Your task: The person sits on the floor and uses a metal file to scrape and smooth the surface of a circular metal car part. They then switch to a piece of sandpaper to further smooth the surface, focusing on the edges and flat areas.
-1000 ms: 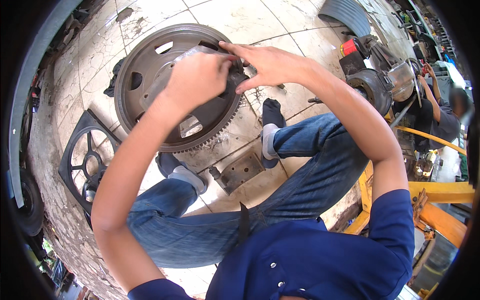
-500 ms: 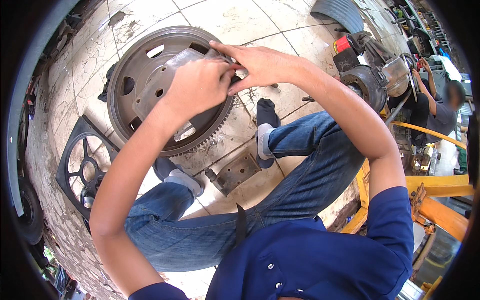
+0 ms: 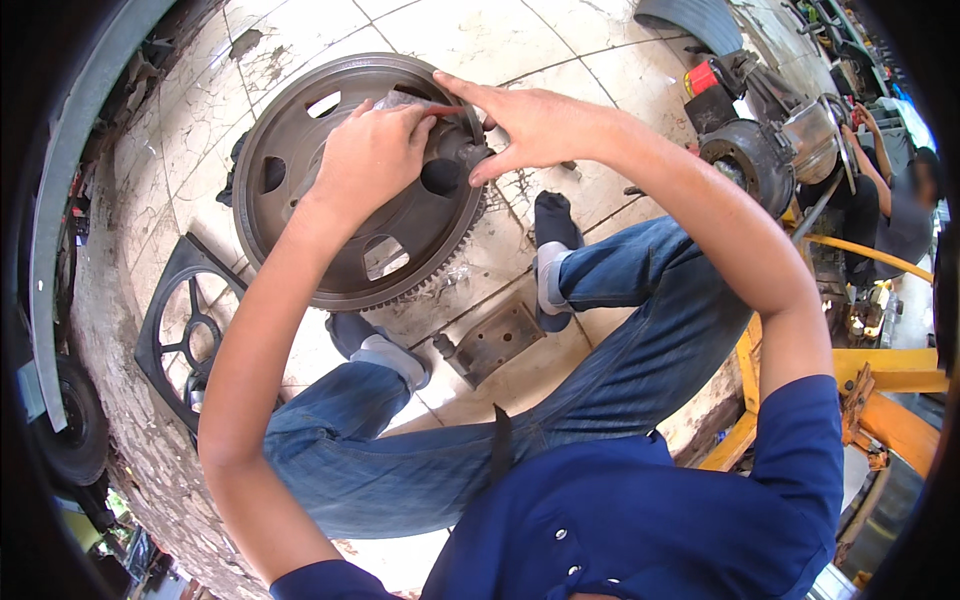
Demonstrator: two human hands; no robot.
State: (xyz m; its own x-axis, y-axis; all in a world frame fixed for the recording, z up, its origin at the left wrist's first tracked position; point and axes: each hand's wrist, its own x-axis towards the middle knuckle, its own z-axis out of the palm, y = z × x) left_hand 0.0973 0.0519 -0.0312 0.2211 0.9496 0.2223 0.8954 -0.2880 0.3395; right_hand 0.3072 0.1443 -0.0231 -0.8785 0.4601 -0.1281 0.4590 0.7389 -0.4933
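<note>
A large brown metal flywheel (image 3: pixel 430 222) with a toothed edge and several oblong holes lies flat on the floor before me. My left hand (image 3: pixel 372 150) is over its middle, closed, fingers curled round something I cannot make out. A greyish piece (image 3: pixel 398 99) and a thin reddish strip show just beyond these fingers. My right hand (image 3: pixel 545 125) rests at the flywheel's right rim with index finger and thumb spread wide, both touching it. Its other fingers are partly hidden. The left forearm covers part of the flywheel's left side.
A rectangular metal plate (image 3: pixel 490 342) with holes lies between my feet. A black spoked frame (image 3: pixel 165 330) leans at the left. Right of me stand a greasy mechanical assembly (image 3: pixel 745 150) and a yellow metal frame (image 3: pixel 885 372). Another person (image 3: pixel 900 210) sits at the far right.
My left hand has drawn slightly left across the flywheel, away from my right hand. A flat grey area beneath it no longer shows. The view has shifted, moving everything slightly right.
</note>
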